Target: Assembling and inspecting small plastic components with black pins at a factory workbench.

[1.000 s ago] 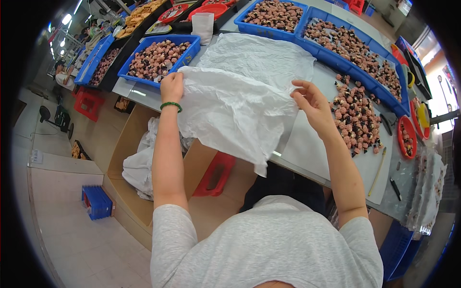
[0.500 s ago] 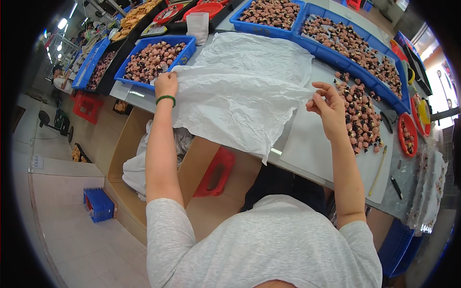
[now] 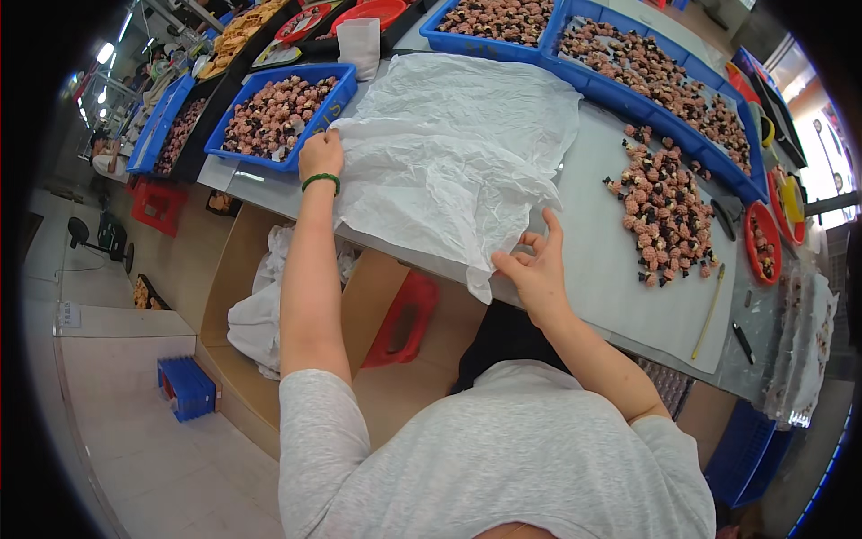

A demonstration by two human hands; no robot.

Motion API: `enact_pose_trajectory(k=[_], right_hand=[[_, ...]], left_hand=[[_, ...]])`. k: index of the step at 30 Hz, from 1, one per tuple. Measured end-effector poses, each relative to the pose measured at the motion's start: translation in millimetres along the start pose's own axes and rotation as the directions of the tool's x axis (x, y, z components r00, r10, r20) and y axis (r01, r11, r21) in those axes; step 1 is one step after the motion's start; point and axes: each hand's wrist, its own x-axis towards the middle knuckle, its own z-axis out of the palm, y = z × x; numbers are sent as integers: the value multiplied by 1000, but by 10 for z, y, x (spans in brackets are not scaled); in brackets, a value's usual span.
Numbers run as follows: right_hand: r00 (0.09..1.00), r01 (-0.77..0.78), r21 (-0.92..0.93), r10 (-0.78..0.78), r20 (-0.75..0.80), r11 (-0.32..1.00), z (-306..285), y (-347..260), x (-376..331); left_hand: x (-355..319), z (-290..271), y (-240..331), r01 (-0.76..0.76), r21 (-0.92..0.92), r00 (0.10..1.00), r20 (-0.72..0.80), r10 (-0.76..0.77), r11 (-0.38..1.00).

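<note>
Crumpled thin white paper (image 3: 431, 193) covers the middle of the table, one sheet lying over another, its front corner hanging past the table edge. My left hand (image 3: 321, 156), with a green bracelet at the wrist, is closed on the paper's left edge beside a blue tray (image 3: 345, 83) of small pink and black knobbly pieces. At the front right corner of the paper, my right hand (image 3: 540, 269) is open, thumb and fingers apart. Its thumb is close to the paper; whether it touches I cannot tell.
Right of the paper is a loose heap of pink and black pieces (image 3: 666, 211) on a white sheet. Larger blue trays (image 3: 750, 190) line the back. A yellow stick (image 3: 708, 310), a black pen (image 3: 743, 342) and a red dish (image 3: 765, 275) lie right. Below left stands a cardboard box (image 3: 235, 269).
My right hand has moved left and toward me, from beside the heap to the paper's front corner. The upper sheet's right side has dropped and bunched leftward. My left hand keeps its hold.
</note>
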Motion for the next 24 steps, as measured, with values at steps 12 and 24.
enact_pose_trajectory(k=[12,24], right_hand=[[988,150,5,-150,-24,989,-297,63,85],[894,356,-525,-445,-49,773,-349,-177,74]], left_hand=[[205,-142,95,-84,33,992,-94,87,996],[-902,207,959,-493,161,866,186,464,855]])
